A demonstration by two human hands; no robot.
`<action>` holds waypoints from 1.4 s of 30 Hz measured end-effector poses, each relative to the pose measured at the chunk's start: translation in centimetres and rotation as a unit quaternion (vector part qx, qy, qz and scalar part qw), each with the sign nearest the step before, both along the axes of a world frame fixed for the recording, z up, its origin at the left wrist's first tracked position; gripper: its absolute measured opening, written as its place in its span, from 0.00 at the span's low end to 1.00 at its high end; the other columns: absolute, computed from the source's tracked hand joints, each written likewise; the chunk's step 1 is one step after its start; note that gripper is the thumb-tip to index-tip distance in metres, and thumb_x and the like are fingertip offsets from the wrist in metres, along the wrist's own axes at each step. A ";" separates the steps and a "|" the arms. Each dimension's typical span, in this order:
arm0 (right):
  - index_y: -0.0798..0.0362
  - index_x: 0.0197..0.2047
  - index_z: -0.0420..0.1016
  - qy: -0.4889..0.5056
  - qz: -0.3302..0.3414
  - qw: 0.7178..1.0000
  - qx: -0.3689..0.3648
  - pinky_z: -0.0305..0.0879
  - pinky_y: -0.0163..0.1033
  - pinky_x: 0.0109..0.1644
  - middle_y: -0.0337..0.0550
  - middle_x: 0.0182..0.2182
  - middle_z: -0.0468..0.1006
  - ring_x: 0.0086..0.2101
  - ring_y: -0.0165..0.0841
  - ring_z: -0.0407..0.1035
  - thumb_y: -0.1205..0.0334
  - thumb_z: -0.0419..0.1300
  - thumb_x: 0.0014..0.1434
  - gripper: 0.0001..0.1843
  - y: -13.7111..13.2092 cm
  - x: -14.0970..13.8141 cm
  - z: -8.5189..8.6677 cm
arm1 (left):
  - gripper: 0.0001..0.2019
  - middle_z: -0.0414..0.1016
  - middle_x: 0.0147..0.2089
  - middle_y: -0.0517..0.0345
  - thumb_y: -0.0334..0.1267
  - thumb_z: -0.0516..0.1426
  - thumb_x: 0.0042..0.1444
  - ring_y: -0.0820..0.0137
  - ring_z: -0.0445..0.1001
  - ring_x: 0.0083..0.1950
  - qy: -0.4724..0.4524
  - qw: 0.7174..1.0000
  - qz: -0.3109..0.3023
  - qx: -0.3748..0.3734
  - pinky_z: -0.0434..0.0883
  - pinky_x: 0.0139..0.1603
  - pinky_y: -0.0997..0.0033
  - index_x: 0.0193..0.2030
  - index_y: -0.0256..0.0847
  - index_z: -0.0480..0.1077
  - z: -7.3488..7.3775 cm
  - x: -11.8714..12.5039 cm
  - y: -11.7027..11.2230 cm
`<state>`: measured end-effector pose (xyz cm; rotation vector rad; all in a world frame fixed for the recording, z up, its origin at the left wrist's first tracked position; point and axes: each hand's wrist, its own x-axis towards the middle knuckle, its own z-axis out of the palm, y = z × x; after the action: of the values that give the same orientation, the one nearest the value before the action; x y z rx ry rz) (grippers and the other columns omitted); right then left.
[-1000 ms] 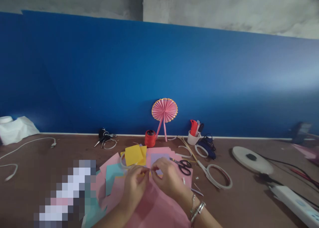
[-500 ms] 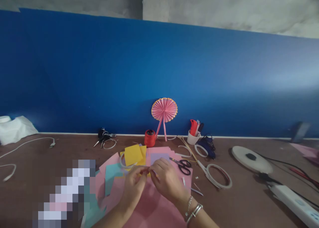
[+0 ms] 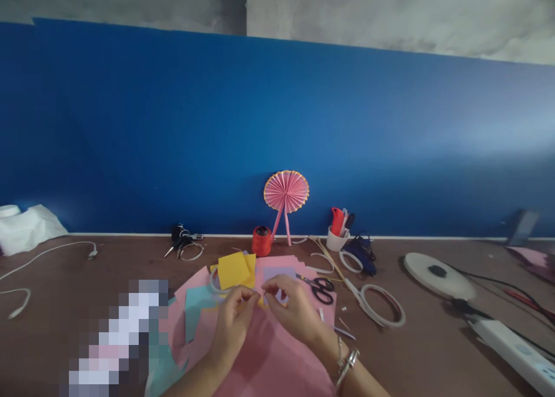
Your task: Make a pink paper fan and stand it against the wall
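My left hand (image 3: pixel 234 316) is closed in a pinch over the pink paper sheets (image 3: pixel 264 351), its fingertips pointing toward the other hand. Close beside it, with a narrow gap between the fingertips, my right hand (image 3: pixel 292 307) has its thumb and fingers drawn together. Whatever the fingers hold is too small or hidden to make out. Behind the left fingers lie yellow paper squares (image 3: pixel 234 271) and a light blue sheet (image 3: pixel 196 307). A lilac paper (image 3: pixel 280 273) is partly covered by the right hand, and black-handled scissors (image 3: pixel 321 290) rest just right of it.
A pleated pink paper fan (image 3: pixel 286 192) leans on the blue wall behind a red thread spool (image 3: pixel 261 242). Further right are a white pen cup (image 3: pixel 336 240), a coil of white strip (image 3: pixel 382 306), a round white plate-like device (image 3: pixel 437 277) and a power strip (image 3: pixel 511 351). Keys (image 3: pixel 180 241) lie left.
My hands have drawn slightly apart at the fingertips. The right hand and its wrist have shifted a little to the right.
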<state>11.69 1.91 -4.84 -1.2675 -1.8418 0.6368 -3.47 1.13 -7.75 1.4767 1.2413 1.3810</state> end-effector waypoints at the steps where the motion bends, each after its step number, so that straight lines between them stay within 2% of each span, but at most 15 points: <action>1: 0.53 0.36 0.76 -0.001 0.005 1.000 -0.007 0.64 0.34 0.34 0.41 0.31 0.77 0.32 0.31 0.70 0.73 0.55 0.51 0.12 -0.1 -0.1 0.1 | 0.15 0.71 0.26 0.58 0.50 0.57 0.53 0.67 0.70 0.30 0.003 1.000 -0.005 0.001 0.67 0.32 0.73 0.26 0.40 0.70 0.0 0.0 0.0; 5: 0.51 0.37 0.78 -0.013 0.040 0.999 -0.004 0.65 0.34 0.36 0.41 0.32 0.78 0.35 0.32 0.70 0.76 0.56 0.50 0.15 -0.4 -0.2 0.8 | 0.16 0.72 0.27 0.57 0.50 0.56 0.54 0.65 0.71 0.33 0.006 1.000 -0.021 0.005 0.67 0.36 0.70 0.27 0.39 0.72 -0.2 -0.3 0.2; 9: 0.49 0.39 0.78 -0.061 0.075 0.993 0.067 0.64 0.38 0.43 0.41 0.33 0.79 0.37 0.34 0.69 0.74 0.57 0.53 0.14 -0.6 -0.2 1.0 | 0.18 0.75 0.31 0.54 0.51 0.52 0.57 0.63 0.72 0.36 -0.019 0.998 -0.053 -0.005 0.67 0.40 0.68 0.31 0.39 0.74 -0.1 -0.3 0.2; 12: 0.51 0.39 0.77 -0.110 0.066 0.983 0.130 0.63 0.38 0.38 0.44 0.31 0.77 0.34 0.36 0.67 0.68 0.57 0.58 0.09 -0.8 -0.2 0.8 | 0.18 0.74 0.30 0.55 0.52 0.53 0.57 0.64 0.71 0.34 -0.032 0.996 -0.073 -0.028 0.67 0.38 0.68 0.31 0.38 0.74 0.1 -0.1 0.1; 16: 0.52 0.32 0.74 -0.101 0.066 0.977 0.178 0.61 0.37 0.36 0.43 0.28 0.75 0.32 0.33 0.66 0.67 0.52 0.62 0.11 -0.5 -0.1 0.5 | 0.18 0.74 0.32 0.55 0.50 0.51 0.58 0.63 0.71 0.38 -0.052 0.994 -0.089 -0.037 0.68 0.42 0.67 0.31 0.39 0.74 0.2 -0.1 -0.2; 18: 0.52 0.31 0.70 -0.054 0.014 0.985 0.164 0.60 0.35 0.35 0.41 0.27 0.73 0.30 0.32 0.66 0.64 0.49 0.64 0.12 0.1 0.6 0.3 | 0.17 0.76 0.37 0.52 0.47 0.49 0.59 0.62 0.72 0.42 -0.026 0.996 -0.086 -0.022 0.68 0.46 0.65 0.38 0.39 0.75 0.3 -0.1 -0.4; 21: 0.51 0.28 0.63 -0.011 -0.145 0.984 0.104 0.56 0.33 0.27 0.36 0.22 0.67 0.24 0.30 0.62 0.58 0.42 0.66 0.16 1.5 2.6 0.1 | 0.16 0.77 0.41 0.50 0.38 0.50 0.57 0.63 0.73 0.44 0.092 0.991 -0.093 0.025 0.68 0.48 0.62 0.49 0.41 0.73 0.4 0.2 -1.2; 23: 0.50 0.24 0.59 -0.050 -0.201 0.976 0.071 0.52 0.34 0.26 0.34 0.18 0.63 0.21 0.30 0.59 0.55 0.41 0.65 0.20 2.5 4.3 0.0 | 0.14 0.77 0.39 0.50 0.31 0.51 0.54 0.63 0.73 0.41 0.210 0.965 -0.135 0.080 0.68 0.46 0.63 0.44 0.42 0.74 0.0 0.7 -2.0; 25: 0.49 0.20 0.58 -0.108 -0.213 0.970 0.037 0.51 0.35 0.26 0.36 0.16 0.63 0.21 0.30 0.59 0.54 0.43 0.64 0.21 3.2 5.7 -0.2 | 0.12 0.77 0.34 0.52 0.28 0.50 0.54 0.63 0.72 0.39 0.326 0.911 -0.201 0.151 0.68 0.42 0.63 0.36 0.42 0.75 -0.7 1.1 -2.8; 27: 0.50 0.20 0.61 -0.130 -0.216 0.967 0.019 0.53 0.35 0.27 0.39 0.18 0.67 0.22 0.31 0.62 0.58 0.45 0.62 0.19 3.7 6.8 -0.6 | 0.09 0.77 0.34 0.52 0.30 0.53 0.53 0.62 0.71 0.37 0.392 0.863 -0.226 0.225 0.68 0.39 0.63 0.34 0.40 0.74 -1.6 1.5 -3.2; 29: 0.52 0.26 0.68 -0.131 -0.221 0.966 0.013 0.56 0.35 0.30 0.42 0.23 0.73 0.26 0.33 0.67 0.66 0.45 0.59 0.14 4.1 7.4 -1.0 | 0.05 0.77 0.37 0.53 0.34 0.57 0.52 0.62 0.71 0.37 0.432 0.822 -0.248 0.276 0.67 0.38 0.64 0.36 0.39 0.73 -2.4 1.7 -3.4; 31: 0.55 0.36 0.73 -0.135 -0.229 0.964 0.007 0.59 0.35 0.33 0.45 0.28 0.77 0.30 0.34 0.70 0.71 0.46 0.55 0.14 4.4 7.8 -1.5 | 0.09 0.77 0.42 0.54 0.40 0.59 0.52 0.63 0.72 0.39 0.450 0.795 -0.269 0.306 0.67 0.38 0.66 0.39 0.40 0.72 -3.0 1.7 -3.3; 34: 0.56 0.41 0.74 -0.149 -0.244 0.958 0.002 0.61 0.36 0.37 0.47 0.33 0.79 0.35 0.36 0.71 0.73 0.48 0.54 0.17 4.5 8.1 -1.8 | 0.16 0.75 0.48 0.54 0.47 0.59 0.54 0.64 0.71 0.44 0.454 0.779 -0.282 0.329 0.66 0.41 0.67 0.45 0.40 0.70 -3.6 1.8 -3.2; 37: 0.53 0.30 0.76 -0.174 -0.249 0.953 -0.007 0.58 0.36 0.34 0.46 0.30 0.79 0.32 0.37 0.71 0.69 0.50 0.56 0.13 4.2 8.3 -1.8 | 0.18 0.75 0.47 0.54 0.51 0.56 0.57 0.65 0.70 0.44 0.440 0.780 -0.269 0.354 0.66 0.42 0.67 0.46 0.40 0.69 -4.5 2.2 -3.3; 42: 0.53 0.21 0.72 -0.211 -0.254 0.944 -0.015 0.53 0.37 0.30 0.47 0.21 0.75 0.25 0.36 0.68 0.58 0.49 0.62 0.20 3.9 8.1 -1.8 | 0.16 0.75 0.44 0.54 0.48 0.48 0.63 0.67 0.70 0.42 0.409 0.789 -0.240 0.390 0.64 0.41 0.68 0.45 0.40 0.68 -5.1 2.8 -3.5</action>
<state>19.84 5.81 -6.65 -1.9220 -1.7149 0.1107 -0.70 -2.40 -12.89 2.9448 0.5881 0.9056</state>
